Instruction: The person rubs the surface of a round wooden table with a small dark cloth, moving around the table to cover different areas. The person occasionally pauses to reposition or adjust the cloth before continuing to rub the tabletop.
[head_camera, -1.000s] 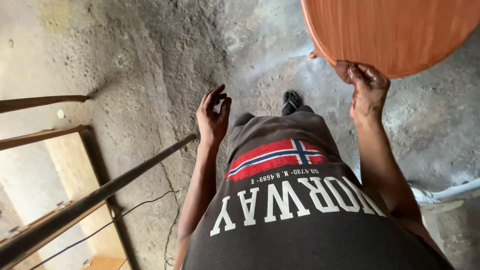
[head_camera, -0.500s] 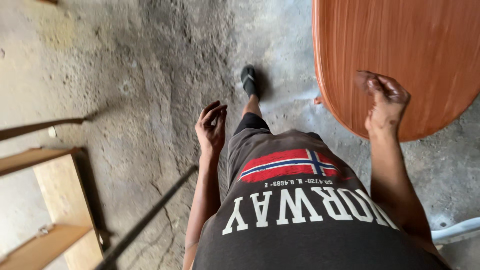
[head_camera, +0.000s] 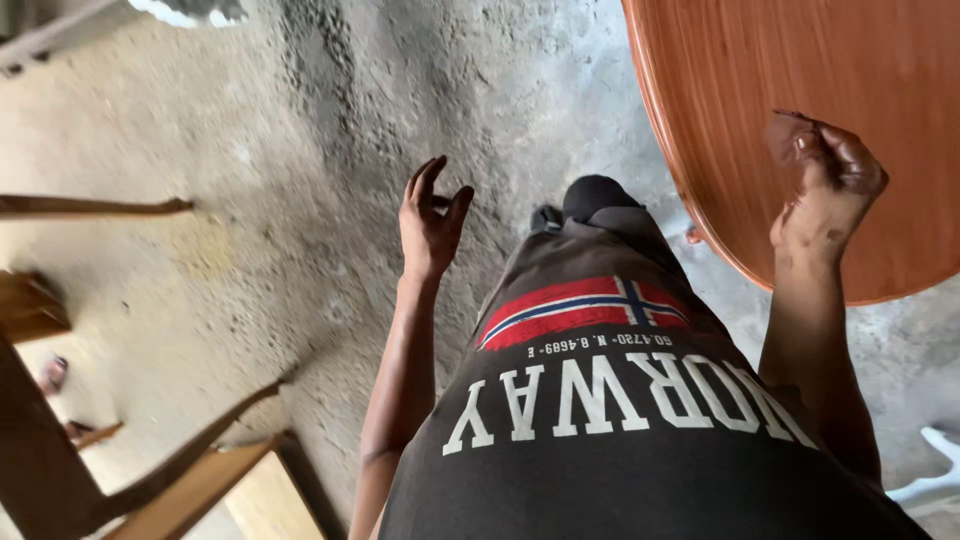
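One concrete floor (head_camera: 300, 200) filled most of the view, grey and rough, with a darker stained patch running up its middle. One round wooden tabletop (head_camera: 800, 110), reddish-brown and smooth, took up the upper right corner; its far and right parts were cut off by the frame, and nothing of its legs could be made out. One dark shirt (head_camera: 620, 440) with white lettering and a red, white and blue flag patch covered the lower middle, hiding the person's body and most of the legs; only one foot in dark footwear (head_camera: 590, 200) showed beyond the hem. On the left stood several pieces of a wooden frame (head_camera: 120, 480), at least four bars, all cut off at the edge so their whole shape was hard to tell. One white object (head_camera: 930, 480) poked in at the lower right corner, too little of it showing to name. There were two hands. The right hand (head_camera: 825, 185) was raised over the near edge of the tabletop, its fingers curled loosely inward and gripping nothing that could be seen; whether it touched the wood could not be told. The left hand (head_camera: 432, 220) hung in the air above the floor, well apart from the tabletop, fingers half open and bent, holding nothing.
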